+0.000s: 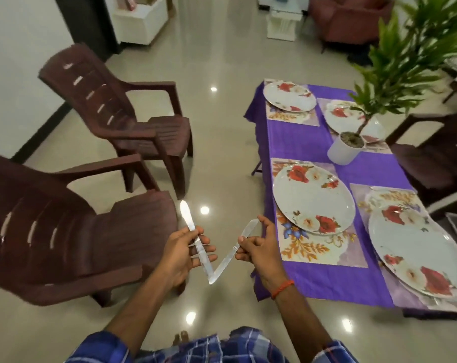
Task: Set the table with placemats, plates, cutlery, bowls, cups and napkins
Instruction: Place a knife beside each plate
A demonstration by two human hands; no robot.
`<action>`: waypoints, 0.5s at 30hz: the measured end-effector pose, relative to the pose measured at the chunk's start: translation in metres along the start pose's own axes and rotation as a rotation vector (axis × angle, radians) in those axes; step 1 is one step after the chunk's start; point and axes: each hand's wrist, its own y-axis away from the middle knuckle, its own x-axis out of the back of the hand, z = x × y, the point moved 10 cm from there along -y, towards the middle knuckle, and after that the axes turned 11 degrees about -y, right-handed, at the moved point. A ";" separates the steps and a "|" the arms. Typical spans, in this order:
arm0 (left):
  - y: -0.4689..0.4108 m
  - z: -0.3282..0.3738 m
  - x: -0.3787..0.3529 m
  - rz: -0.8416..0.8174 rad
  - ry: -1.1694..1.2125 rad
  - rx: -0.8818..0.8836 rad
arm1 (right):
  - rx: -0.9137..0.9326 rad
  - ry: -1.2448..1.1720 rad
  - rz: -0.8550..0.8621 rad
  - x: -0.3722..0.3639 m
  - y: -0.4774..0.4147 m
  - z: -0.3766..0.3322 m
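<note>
Two knives in hand, one each, held over the floor left of the table [324, 279], not over it. Left hand [181, 254]: fingers clenched round the left knife [196, 242] mid-handle, blade up and away, tip pointing toward the near chair [72, 231]. Right hand [256, 247]: thumb and fingertips pinch the right knife [235, 251], index finger on its upper end. Lower ends of both knives meet or nearly meet, forming a V; can't tell if they touch. Red thread band [283, 288] on the right wrist.

Table has a purple cloth and four floral placemats, each with a floral plate on it:
- near-left plate [313, 197] on near-left mat [308, 247], closest to the right hand
- near-right plate [416, 255] on near-right mat [389, 197]
- far-left plate [289, 95] on far-left mat [290, 116]
- far-right plate [340, 116], partly hidden by the plant

Some cutlery shows at the far edge of the near-left and near-right mats and beside the far-right plate; too blurred to name the pieces.

White pot [345, 150] with a leafy plant stands mid-table between the mats. Second brown chair [117, 108] further left.
</note>
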 end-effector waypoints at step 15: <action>-0.051 0.014 -0.085 -0.286 -0.267 0.065 | 0.012 -0.179 0.695 0.170 0.003 0.020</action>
